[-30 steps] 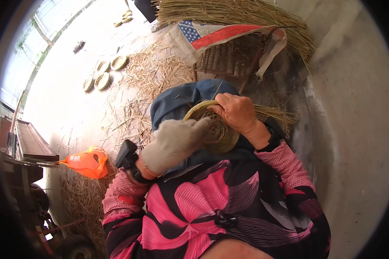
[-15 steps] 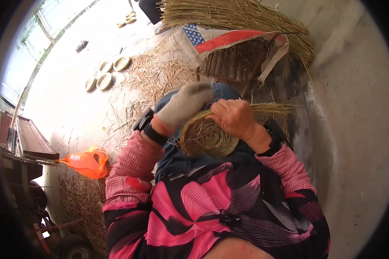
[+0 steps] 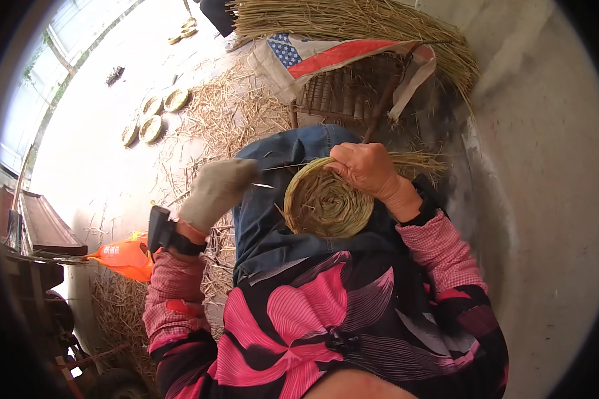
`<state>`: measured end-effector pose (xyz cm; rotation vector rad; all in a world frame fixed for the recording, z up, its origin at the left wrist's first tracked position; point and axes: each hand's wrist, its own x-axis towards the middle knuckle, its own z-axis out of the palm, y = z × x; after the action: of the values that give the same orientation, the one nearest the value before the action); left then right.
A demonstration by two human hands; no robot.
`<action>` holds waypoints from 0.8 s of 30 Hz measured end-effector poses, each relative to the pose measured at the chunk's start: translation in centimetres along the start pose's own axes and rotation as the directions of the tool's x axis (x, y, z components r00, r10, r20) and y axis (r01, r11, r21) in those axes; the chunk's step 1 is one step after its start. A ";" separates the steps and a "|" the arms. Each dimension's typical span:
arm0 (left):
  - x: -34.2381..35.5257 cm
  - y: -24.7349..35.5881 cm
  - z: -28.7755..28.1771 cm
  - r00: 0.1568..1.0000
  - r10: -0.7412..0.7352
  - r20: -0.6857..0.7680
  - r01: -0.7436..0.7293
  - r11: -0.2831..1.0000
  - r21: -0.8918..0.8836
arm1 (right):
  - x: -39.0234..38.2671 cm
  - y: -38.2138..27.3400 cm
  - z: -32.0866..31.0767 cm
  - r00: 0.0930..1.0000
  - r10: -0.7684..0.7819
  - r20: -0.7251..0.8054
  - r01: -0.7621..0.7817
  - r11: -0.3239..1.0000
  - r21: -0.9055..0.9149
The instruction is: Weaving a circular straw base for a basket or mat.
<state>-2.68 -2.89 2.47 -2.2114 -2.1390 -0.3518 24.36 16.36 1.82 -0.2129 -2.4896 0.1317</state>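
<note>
A round coiled straw basket (image 3: 326, 203) rests on my lap, its hollow side facing up. My right hand (image 3: 365, 167) is bare and grips the basket's far rim, with a bundle of loose straw (image 3: 416, 161) running out past it to the right. My left hand (image 3: 216, 189) wears a grey glove and is pulled out to the left of the basket. It pinches a thin metal needle (image 3: 263, 185) whose tip points toward the basket. A thin strand runs from the glove to the rim.
A low wooden chair (image 3: 343, 93) draped with a striped and starred sack (image 3: 326, 56) stands ahead of my knees. A large straw pile (image 3: 353, 23) lies behind it. Several finished round baskets (image 3: 152, 126) sit on the floor far left. An orange bag (image 3: 123, 256) lies lower left.
My left hand has drawn away from the basket rim out to the left, pulling the needle and strand. My right hand has stayed on the rim.
</note>
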 end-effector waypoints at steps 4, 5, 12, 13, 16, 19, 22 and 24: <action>-4.5 -7.6 1.4 0.819 -0.560 -0.129 0.528 0.822 -0.214 | -0.7 0.2 0.2 0.999 0.043 0.000 -0.043 0.998 0.038; -6.1 -9.5 1.6 0.740 -0.669 -0.062 0.402 0.515 -0.757 | -0.9 0.3 0.3 0.999 0.054 -0.001 -0.054 0.998 0.042; -14.3 -16.3 -0.2 0.610 -0.757 -0.235 -0.791 -0.564 -0.236 | -1.4 -0.2 0.9 0.996 0.082 -0.024 -0.080 0.994 0.074; -15.3 -16.9 -1.4 0.538 -0.823 -0.182 -0.798 -0.429 -0.423 | -1.6 -0.3 0.9 0.996 0.084 -0.037 -0.081 0.993 0.087; -18.6 -18.2 -4.2 0.560 -0.821 -0.114 -0.601 -0.307 -0.737 | -2.1 -0.2 0.8 0.995 0.096 0.020 -0.097 0.989 0.113; -21.7 -17.9 -3.7 0.298 -0.954 0.021 -0.454 -0.161 -0.877 | -2.6 -0.8 1.3 0.989 0.147 -0.003 -0.143 0.967 0.212; -20.9 -15.2 -0.6 0.040 -0.990 0.135 -0.177 -0.140 -0.974 | -2.6 -1.4 1.9 0.979 0.198 -0.053 -0.174 0.940 0.294; -17.2 -11.9 1.4 -0.013 -0.999 0.037 0.113 -0.039 -0.993 | -2.2 -1.4 1.7 0.975 0.219 -0.025 -0.211 0.959 0.192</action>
<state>-14.68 -18.94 -3.70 0.1546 -2.2255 -2.4075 24.90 14.51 -0.65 -0.4019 -2.3847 0.4458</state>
